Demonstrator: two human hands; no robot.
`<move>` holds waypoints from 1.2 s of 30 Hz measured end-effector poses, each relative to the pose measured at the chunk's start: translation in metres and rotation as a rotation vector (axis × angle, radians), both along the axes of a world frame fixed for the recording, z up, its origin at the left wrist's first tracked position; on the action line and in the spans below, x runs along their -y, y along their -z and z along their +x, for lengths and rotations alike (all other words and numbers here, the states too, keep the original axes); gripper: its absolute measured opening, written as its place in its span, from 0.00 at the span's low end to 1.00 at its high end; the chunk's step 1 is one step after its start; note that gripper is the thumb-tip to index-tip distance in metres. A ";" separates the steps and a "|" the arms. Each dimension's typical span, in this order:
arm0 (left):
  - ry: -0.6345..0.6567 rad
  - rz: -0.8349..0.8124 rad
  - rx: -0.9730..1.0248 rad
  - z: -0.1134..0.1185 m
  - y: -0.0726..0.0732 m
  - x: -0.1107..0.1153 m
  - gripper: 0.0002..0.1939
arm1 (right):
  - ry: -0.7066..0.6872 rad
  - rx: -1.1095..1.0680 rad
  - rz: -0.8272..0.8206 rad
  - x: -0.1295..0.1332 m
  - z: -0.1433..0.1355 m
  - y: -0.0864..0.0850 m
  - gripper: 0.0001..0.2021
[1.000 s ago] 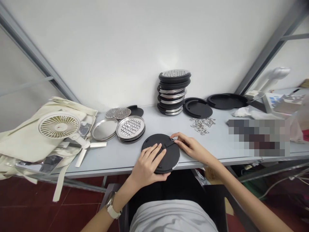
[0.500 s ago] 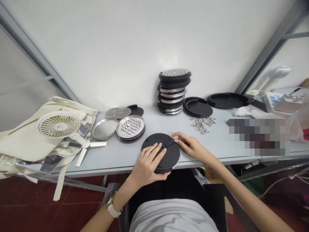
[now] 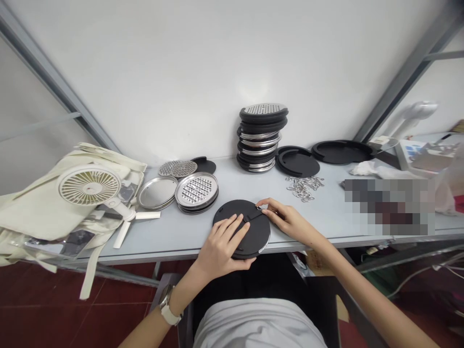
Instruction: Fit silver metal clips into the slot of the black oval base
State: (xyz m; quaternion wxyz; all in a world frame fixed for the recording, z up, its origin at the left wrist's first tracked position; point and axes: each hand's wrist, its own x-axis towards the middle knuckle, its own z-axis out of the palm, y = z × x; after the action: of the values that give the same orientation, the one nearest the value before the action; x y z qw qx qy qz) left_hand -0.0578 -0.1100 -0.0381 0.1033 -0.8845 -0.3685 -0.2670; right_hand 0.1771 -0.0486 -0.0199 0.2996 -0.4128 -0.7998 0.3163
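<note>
Head view: left hand [image 3: 222, 246] flat and spread on black disc [image 3: 242, 228], pressing it down at near edge of table [image 3: 170, 237]. Right hand [image 3: 284, 218] pinched at far right rim of same disc, fingertips closed on something tiny and metallic — probably a ring, too small to be sure. Disc right between the two hands, partly over table's edge.

By the look of things, work well underway but far from over. Behind right hand, stack [image 3: 261, 137] of finished-looking discs, black rims and steel graters alternating — likely the done share. Just beyond right hand, loose rings [image 3: 303, 186] in a heap, many unused. Further out, beside stack, empty black rims [image 3: 297, 162], and more black rims [image 3: 342, 151] to the right of those.

Beyond left hand, grater plates [image 3: 196, 190], with plain steel pan [image 3: 157, 193] and smaller grater discs [image 3: 177, 168] to their left — seemingly waiting their turn. Far left of left hand, fan [image 3: 89, 185] on cloth bag [image 3: 39, 212], no part in it.

Judged so: one unit in hand, at ring-fitting stage; several stacked, a fair number of parts left.
</note>
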 end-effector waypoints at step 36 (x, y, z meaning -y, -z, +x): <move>0.001 -0.013 -0.019 -0.001 0.001 0.000 0.32 | 0.027 0.060 0.033 0.003 -0.003 0.000 0.14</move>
State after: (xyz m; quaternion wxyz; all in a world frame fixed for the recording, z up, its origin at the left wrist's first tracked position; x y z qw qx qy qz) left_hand -0.0586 -0.1100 -0.0391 0.1009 -0.8877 -0.3687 -0.2564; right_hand 0.1745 -0.0518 -0.0198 0.2866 -0.4280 -0.8078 0.2866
